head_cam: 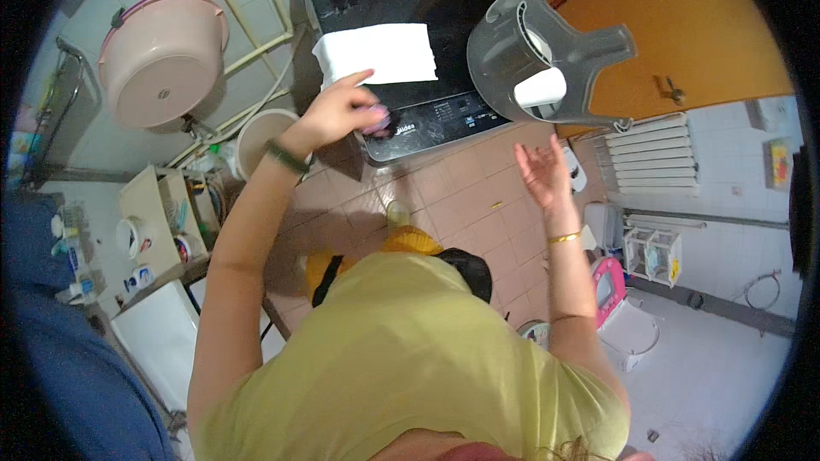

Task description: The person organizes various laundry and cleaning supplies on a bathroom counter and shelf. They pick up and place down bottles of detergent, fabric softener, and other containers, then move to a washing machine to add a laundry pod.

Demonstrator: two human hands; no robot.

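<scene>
My left hand, with a dark band at the wrist, is over the front left of a Midea top-loading washing machine. Its fingers are curled around a small purple object, blurred and partly hidden; the index finger points over the edge of a folded white cloth or paper lying on the dark lid. Held apart from everything, my right hand has spread fingers and a gold-coloured bracelet. Beyond it, a translucent grey plastic container with white parts stands at the machine's right side.
A pink basin hangs on the left wall above a pale bucket. Lower left are a shelf unit and dark blue fabric. A wooden door, a radiator and a toilet with a pink seat are at right.
</scene>
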